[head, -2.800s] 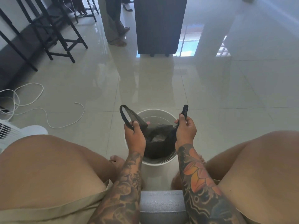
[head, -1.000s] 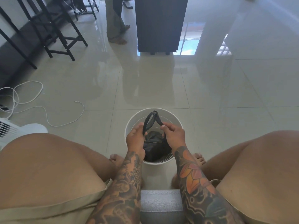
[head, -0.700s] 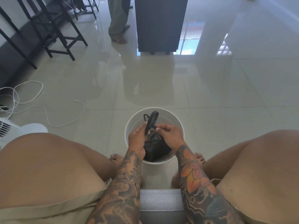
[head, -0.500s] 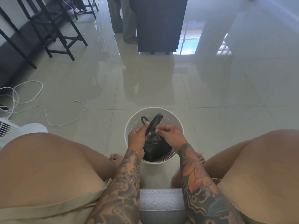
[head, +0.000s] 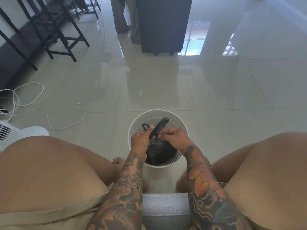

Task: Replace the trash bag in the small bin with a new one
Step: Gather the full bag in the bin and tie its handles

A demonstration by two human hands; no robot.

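A small white round bin (head: 132, 128) stands on the tiled floor between my knees. Inside it sits a black trash bag (head: 157, 152), its body gathered and its two handle loops (head: 160, 126) pulled together above the opening. My left hand (head: 139, 141) pinches the handles from the left side. My right hand (head: 174, 138) pinches them from the right, fingertips meeting the left hand at the crossing of the loops. No new bag is in view.
White cables (head: 48, 118) lie on the floor to the left, beside a white fan (head: 10, 131). Black chair legs (head: 66, 45) stand at the back left, a dark cabinet (head: 164, 25) at the back, a person's legs (head: 126, 19) next to it. I sit on a grey seat (head: 165, 209).
The two handles, held wide apart earlier, have been brought together over the bin and crossed between my fingers. The person at the back has stepped right, toward the cabinet.
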